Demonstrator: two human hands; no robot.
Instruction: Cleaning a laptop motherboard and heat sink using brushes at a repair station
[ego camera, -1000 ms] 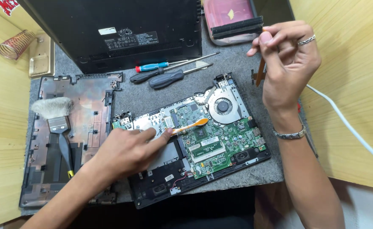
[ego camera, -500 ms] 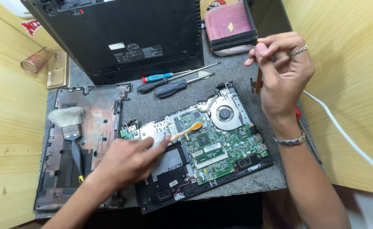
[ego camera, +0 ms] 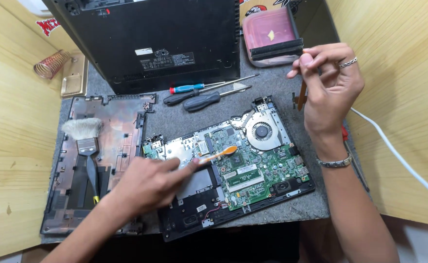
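An opened laptop base (ego camera: 189, 216) lies on the grey mat with its green circuit board (ego camera: 262, 165) and round cooling fan (ego camera: 261, 131) showing. My left hand (ego camera: 148, 185) rests on the base's left part and grips a thin orange pry tool (ego camera: 219, 154), whose tip lies over the board's middle. My right hand (ego camera: 328, 85) is raised above the mat's right side, fingers pinched on a small brown strip-shaped part (ego camera: 301, 95) that hangs down.
A black laptop (ego camera: 150, 39) stands at the back. Three screwdrivers (ego camera: 202, 95) lie in front of it. A bottom cover (ego camera: 97, 165) with a brush (ego camera: 85, 139) on it lies at left. A pink box (ego camera: 272, 36), a coil (ego camera: 51, 63) and a white cable (ego camera: 399, 156) sit around.
The view has shifted, so everything sits lower in frame. My left hand has kept the orange tool on the board. My right hand stays raised with the strip.
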